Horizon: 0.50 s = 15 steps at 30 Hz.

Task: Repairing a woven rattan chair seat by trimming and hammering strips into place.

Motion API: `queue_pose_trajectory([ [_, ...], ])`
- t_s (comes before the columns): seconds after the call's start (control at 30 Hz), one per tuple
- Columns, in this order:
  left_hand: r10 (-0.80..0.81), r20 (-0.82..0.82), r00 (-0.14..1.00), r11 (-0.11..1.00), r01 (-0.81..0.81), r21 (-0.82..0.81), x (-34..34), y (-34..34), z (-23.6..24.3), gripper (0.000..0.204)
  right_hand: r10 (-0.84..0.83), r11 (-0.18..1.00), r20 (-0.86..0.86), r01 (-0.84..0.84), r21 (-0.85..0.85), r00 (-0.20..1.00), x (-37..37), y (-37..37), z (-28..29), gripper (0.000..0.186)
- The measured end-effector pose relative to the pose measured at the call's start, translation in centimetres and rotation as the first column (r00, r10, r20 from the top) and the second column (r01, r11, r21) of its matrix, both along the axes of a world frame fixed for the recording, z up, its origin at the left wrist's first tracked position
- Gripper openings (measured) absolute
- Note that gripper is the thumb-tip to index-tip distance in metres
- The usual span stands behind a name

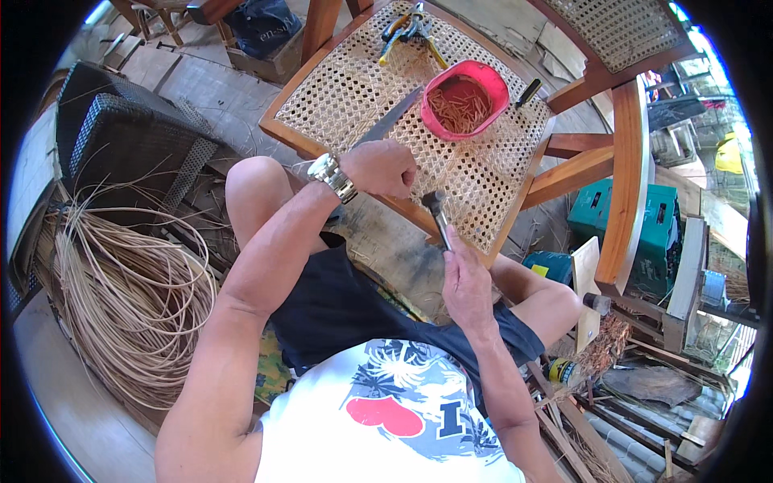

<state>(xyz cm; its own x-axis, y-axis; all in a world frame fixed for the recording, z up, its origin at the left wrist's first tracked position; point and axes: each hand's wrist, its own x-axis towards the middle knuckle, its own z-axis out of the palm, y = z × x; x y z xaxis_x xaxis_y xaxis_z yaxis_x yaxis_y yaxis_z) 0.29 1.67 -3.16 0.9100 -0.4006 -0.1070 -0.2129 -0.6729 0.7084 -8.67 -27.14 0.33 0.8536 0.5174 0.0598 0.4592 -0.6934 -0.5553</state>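
A cane-woven chair seat [507,171] in a wooden frame lies before me. My left hand [382,170], below a wristwatch, is closed at its near edge; what its fingers hold is hidden. A long blade [391,113] lies just beyond that hand, its lower end hidden behind it. My right hand [465,280] grips a hammer [439,211], its head beside my left fingers. A pink tub [435,121] of small wooden pegs sits on the seat, with pliers [393,36] to its upper left and a dark tool [528,92] at its right.
A bundle of cane strands [129,306] lies left, beside dark mesh pieces [137,153]. Green crates [652,241] stand right behind the wooden chair legs [620,201]. Wood scraps [580,435] crowd the lower right. A dark bag [250,32] sits at the back.
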Motion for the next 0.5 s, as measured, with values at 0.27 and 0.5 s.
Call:
queue_pose_trajectory([
  [0.27,-0.001,0.019,1.000,1.000,0.001,0.011,-0.4,-0.1,1.1,0.022,0.000,0.997,-0.037,-0.003,-0.076,0.999,-0.6,0.0,-0.2,0.053],
  [0.5,0.043,0.049,0.998,0.992,-0.049,0.117,-0.8,0.0,1.4,0.028,0.014,0.999,-0.020,-0.014,-0.029,1.000,-0.1,0.0,-0.8,0.052],
])
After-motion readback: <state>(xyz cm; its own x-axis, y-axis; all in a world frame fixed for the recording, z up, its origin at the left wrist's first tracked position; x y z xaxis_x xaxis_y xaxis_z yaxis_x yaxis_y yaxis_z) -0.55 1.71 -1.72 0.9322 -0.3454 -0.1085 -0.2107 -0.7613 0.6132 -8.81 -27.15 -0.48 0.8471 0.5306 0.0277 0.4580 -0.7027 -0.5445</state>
